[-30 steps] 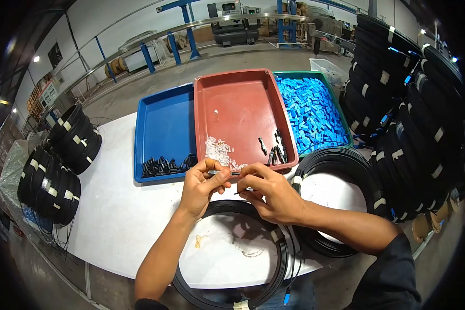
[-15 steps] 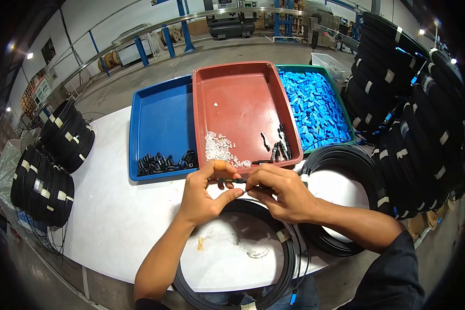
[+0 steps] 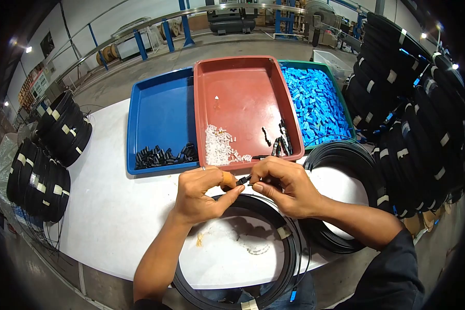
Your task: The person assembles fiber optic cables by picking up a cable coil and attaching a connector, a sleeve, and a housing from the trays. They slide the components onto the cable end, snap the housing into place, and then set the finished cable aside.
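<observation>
Both my hands meet just in front of the red tray. My left hand [image 3: 201, 194] is closed, with thumb and forefinger pinching a small black connector piece [image 3: 242, 181]. Close beside it, my right hand [image 3: 284, 187] pinches the end of a thin black cable [image 3: 251, 184], with most of it hidden by the fingers. Below my hands lies a coil of black cable [image 3: 290, 258], overhanging the table's front edge. A blue connector [image 3: 293, 296] hangs on a loose cable at its right side.
The red tray [image 3: 232, 98] holds white caps [image 3: 218, 147] and black connector parts [image 3: 280, 144]. Left of it, a blue tray [image 3: 163, 113] has black sleeves; a green tray [image 3: 341, 93] has blue clips. Another coil [image 3: 364, 206] lies right. Coil stacks [image 3: 39, 181] stand on both sides.
My fingertips have shifted a little, and the black connector piece now shows tilted between them. The left wrist has turned slightly. The view has moved a little.
</observation>
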A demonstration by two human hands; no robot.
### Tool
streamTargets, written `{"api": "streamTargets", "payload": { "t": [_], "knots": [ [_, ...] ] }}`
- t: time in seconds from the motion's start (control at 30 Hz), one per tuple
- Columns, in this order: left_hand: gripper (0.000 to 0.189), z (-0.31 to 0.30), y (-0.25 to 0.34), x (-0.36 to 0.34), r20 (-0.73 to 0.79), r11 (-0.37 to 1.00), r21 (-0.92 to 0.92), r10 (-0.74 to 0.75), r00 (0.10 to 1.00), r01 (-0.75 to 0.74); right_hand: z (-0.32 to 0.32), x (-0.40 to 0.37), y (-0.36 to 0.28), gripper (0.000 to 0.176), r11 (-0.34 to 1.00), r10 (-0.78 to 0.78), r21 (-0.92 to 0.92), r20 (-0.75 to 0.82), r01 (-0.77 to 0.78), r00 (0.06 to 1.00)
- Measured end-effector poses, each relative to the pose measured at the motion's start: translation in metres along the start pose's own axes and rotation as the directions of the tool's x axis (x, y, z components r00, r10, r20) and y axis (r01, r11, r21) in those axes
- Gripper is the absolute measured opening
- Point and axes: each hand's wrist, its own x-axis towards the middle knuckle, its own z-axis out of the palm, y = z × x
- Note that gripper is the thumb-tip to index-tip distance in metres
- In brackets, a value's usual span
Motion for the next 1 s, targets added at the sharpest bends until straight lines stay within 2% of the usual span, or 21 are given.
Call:
{"api": "streamTargets", "payload": {
  "t": [0.07, 0.13, 0.2, 0.27, 0.33, 0.4, 0.43, 0.57, 0.67, 0.73, 0.77, 0.83, 0.93, 1.0],
  "knots": [
    [0.019, 0.001, -0.001, -0.001, 0.003, 1.0, 0.003, 0.015, 1.0, -0.015, 0.001, 0.0, 0.001, 0.009, 0.999, -0.039, 0.018, -0.015, 0.039, 0.999],
    [0.02, 0.001, -0.001, -0.001, 0.006, 1.0, 0.005, 0.028, 1.0, -0.028, -0.001, 0.0, -0.001, 0.009, 1.0, -0.001, 0.024, -0.002, 0.001, 1.0],
    [0.023, 0.0, 0.002, 0.0, 0.025, 0.998, 0.05, -0.027, 0.999, 0.026, -0.003, 0.0, -0.005, 0.009, 1.0, 0.024, 0.004, 0.015, -0.024, 1.0],
    [0.026, 0.004, 0.009, 0.003, 0.021, 0.999, 0.012, -0.037, 0.999, 0.037, -0.002, 0.0, -0.002, 0.01, 0.999, 0.05, -0.016, 0.032, -0.049, 0.998],
    [0.029, 0.007, 0.009, 0.004, 0.018, 0.998, -0.029, -0.047, 0.999, 0.047, 0.002, 0.0, 0.006, 0.011, 0.988, -0.134, -0.07, 0.003, 0.134, 0.991],
    [0.033, 0.009, 0.003, 0.004, 0.086, 0.991, 0.075, 0.106, 0.991, -0.113, 0.001, 0.0, 0.002, 0.011, 0.991, -0.114, -0.07, 0.013, 0.115, 0.993],
    [0.029, 0.008, 0.006, 0.003, 0.09, 0.998, 0.062, 0.024, 0.996, -0.03, 0.001, -0.001, 0.0, 0.012, 0.993, -0.097, -0.068, 0.023, 0.099, 0.995],
    [0.024, 0.005, 0.006, 0.004, 0.083, 0.995, 0.063, 0.072, 0.994, -0.077, 0.001, 0.0, 0.001, 0.012, 0.993, -0.093, -0.067, 0.013, 0.094, 0.996],
    [0.019, 0.005, 0.013, 0.005, 0.073, 0.998, 0.065, 0.005, 0.997, -0.01, 0.0, 0.0, -0.001, 0.011, 0.992, -0.091, -0.088, 0.011, 0.091, 0.996],
    [0.018, 0.003, 0.013, 0.003, 0.12, 0.991, 0.011, -0.136, 0.983, 0.136, 0.001, 0.0, -0.003, 0.01, 0.995, -0.054, -0.086, 0.013, 0.054, 0.998],
    [0.018, 0.004, 0.012, 0.003, 0.12, 0.991, 0.01, -0.137, 0.983, 0.136, 0.001, 0.0, -0.003, 0.01, 0.995, -0.053, -0.086, 0.013, 0.054, 0.999],
    [0.025, 0.008, 0.005, 0.001, 0.036, 0.973, -0.143, -0.177, 0.984, 0.18, 0.001, 0.001, -0.003, 0.01, 0.997, -0.033, -0.069, 0.003, 0.033, 0.999],
    [0.033, 0.007, 0.0, 0.0, -0.001, 0.959, -0.176, -0.227, 0.974, 0.223, -0.001, 0.0, -0.003, 0.009, 0.996, -0.021, -0.081, -0.015, 0.02, 1.0],
    [0.037, 0.006, -0.003, -0.002, 0.029, 0.955, -0.186, -0.229, 0.973, 0.23, -0.003, 0.0, -0.005, 0.009, 0.997, 0.013, -0.075, 0.011, -0.012, 1.0]
  ]
}}
